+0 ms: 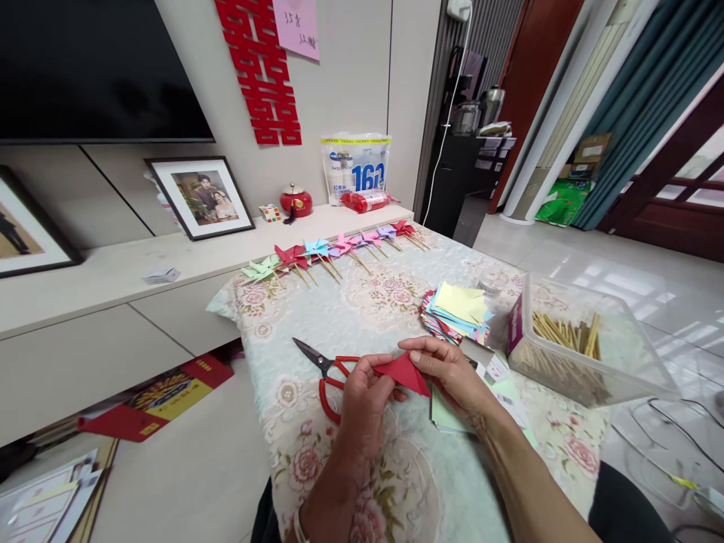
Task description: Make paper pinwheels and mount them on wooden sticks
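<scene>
Left hand (366, 394): one, thumb and fingers pinching the left corner of a red paper piece (405, 371). Right hand (446, 371): one, thumb laid over the same piece near its upper edge, fingers stretched behind; also grasping.

Red paper piece: one, triangular as seen, raised between the hands above the table (320, 317). Lies at two o'clock from the left hand, nine o'clock from the right. Long axis runs from ten to four o'clock. Both hands touch it; neither is clearly nearer.

Scissors (323, 365): one pair, red handles, at ten o'clock from the left hand, just beside it; blades toward ten.

Light green sheets (449, 413): beneath the right hand, partly hidden.

Coloured paper stack (461, 303): at one o'clock from the right hand, yellow uppermost.

Clear tub (636, 360): between two and three o'clock, holding wooden sticks (566, 335).

Pinwheels (342, 245): one row, at eleven o'clock, table's far edge, well apart from both hands.
</scene>
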Tool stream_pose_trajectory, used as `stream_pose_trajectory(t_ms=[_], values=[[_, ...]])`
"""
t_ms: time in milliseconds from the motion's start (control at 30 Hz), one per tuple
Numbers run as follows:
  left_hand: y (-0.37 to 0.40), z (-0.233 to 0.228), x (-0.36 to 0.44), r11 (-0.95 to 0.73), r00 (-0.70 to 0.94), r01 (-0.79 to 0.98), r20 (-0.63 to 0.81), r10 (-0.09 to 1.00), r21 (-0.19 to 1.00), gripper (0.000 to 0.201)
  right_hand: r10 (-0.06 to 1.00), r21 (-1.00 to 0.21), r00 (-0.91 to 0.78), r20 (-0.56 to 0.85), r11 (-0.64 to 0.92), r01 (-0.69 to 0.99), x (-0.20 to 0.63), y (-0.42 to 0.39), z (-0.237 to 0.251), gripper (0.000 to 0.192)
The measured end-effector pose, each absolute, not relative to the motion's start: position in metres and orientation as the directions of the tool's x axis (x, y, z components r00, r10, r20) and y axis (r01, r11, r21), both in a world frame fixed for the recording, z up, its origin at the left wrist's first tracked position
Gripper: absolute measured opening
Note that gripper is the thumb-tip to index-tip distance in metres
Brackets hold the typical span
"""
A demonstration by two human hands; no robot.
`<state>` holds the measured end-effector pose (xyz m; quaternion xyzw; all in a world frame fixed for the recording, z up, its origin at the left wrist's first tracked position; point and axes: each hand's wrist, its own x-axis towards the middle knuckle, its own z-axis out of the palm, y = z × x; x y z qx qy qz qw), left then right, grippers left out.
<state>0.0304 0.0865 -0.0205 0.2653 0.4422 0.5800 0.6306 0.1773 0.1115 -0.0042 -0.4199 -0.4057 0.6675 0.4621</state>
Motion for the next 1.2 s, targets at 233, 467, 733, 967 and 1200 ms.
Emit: stream_pose_trajectory(t_ms=[233,467,733,967,1200], values=[[0.0876,-0.0223,0.0319,0.171,-0.064,-0.508,-0.235,0.970,0.844,0.030,0.946,-0.915,-0.264,-0.188,-0.266,-0.303,0.1786,0.1092,0.0001,0.040],[0.0876,-0.0154,0.0312,0.202,-0.045,-0.537,-0.267,0.963,0.819,0.035,0.955,-0.928,-0.248,-0.161,-0.232,-0.292,0.1791,0.1107,-0.0027,0.039],[0.0856,-0.0146,0.0339,0.239,0.082,-0.567,-0.235,0.969,0.788,0.033,0.944,-0.913,-0.239,-0.227,-0.292,-0.285,0.1761,0.1105,0.0008,0.043],[0.0838,-0.0166,0.0312,0.235,0.099,-0.529,-0.216,0.971,0.816,0.041,0.940,-0.952,-0.283,-0.193,-0.249,-0.176,0.1766,0.1108,-0.0015,0.049],[0.0827,-0.0164,0.0318,0.250,0.097,-0.606,-0.241,0.966,0.755,0.032,0.948,-0.962,-0.277,-0.157,-0.210,-0.173,0.1774,0.1110,-0.0046,0.043]])
